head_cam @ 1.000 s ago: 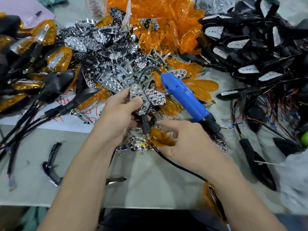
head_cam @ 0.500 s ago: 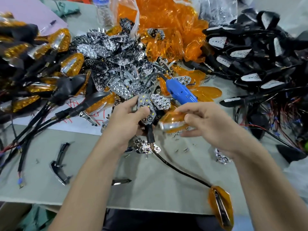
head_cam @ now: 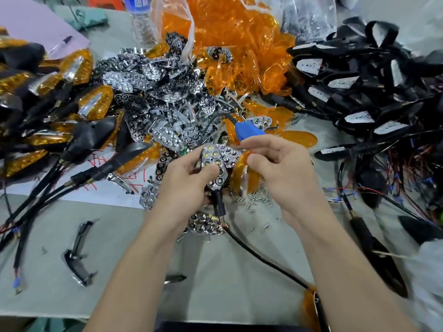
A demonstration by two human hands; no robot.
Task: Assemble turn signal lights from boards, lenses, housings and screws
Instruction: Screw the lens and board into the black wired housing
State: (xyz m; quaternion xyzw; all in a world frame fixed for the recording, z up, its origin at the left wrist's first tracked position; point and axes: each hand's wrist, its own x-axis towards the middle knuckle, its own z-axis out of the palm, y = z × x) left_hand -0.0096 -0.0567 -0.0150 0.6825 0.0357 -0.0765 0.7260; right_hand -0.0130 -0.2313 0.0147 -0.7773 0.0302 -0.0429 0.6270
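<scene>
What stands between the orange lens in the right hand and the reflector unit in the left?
No separate object. The orange lens, pinched by the right hand, sits beside the reflector unit gripped by the left hand. Only the left thumb lies across the unit's lower face, where the lens likely seats.

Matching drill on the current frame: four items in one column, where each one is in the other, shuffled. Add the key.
Items:
1. lamp unit
2. amber lens
3. blue screwdriver
4. loose screws

Places:
a. lying on the parts pile, just beyond the hands
b. scattered on the table, under the right hand
c. gripped by the left hand
d. pinched by the right hand

Pairs: 1-c, 2-d, 3-a, 4-b
</scene>
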